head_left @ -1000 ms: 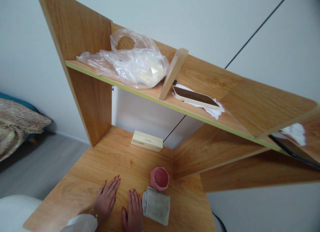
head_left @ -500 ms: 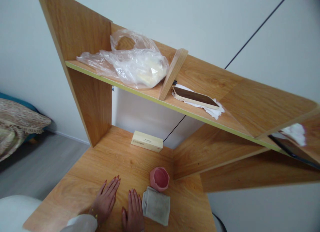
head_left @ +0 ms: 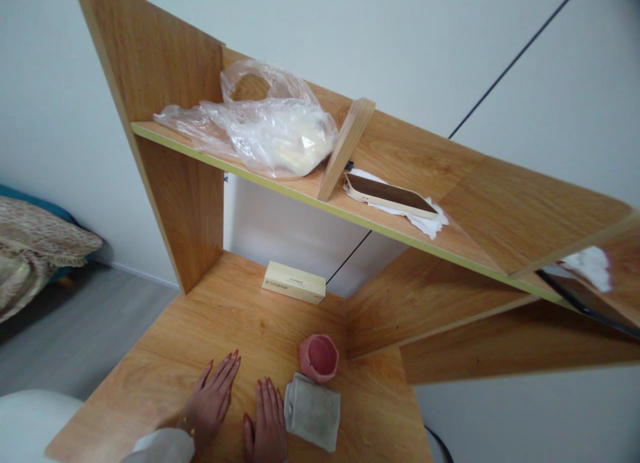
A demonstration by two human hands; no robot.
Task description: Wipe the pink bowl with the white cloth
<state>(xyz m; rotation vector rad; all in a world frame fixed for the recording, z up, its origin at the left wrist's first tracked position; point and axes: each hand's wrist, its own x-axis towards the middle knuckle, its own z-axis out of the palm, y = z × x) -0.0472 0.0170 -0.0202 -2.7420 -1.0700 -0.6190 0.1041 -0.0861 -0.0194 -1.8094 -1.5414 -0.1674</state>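
Observation:
My left hand (head_left: 211, 395) lies flat on the wooden desk (head_left: 240, 323), palm down with its fingers stretched out and nothing in it. To its right, my right hand (head_left: 267, 420) rests the same way, fingers straight and empty. Close beside the right hand's fingers is a folded grey cloth (head_left: 313, 412); whether they touch is hard to make out. A pink faceted pot (head_left: 319, 358) stands just behind the cloth. Farther back, near the desk's rear edge, sits a long cream-coloured box (head_left: 293, 282) with small print on it.
Above the desk runs a wooden shelf (head_left: 470, 258) with an upright divider (head_left: 347, 148). It carries a clear plastic bag (head_left: 280, 133) with something pale inside, and a phone (head_left: 393, 195) lying on white tissue (head_left: 434, 224). A patterned blanket (head_left: 40, 236) is at far left.

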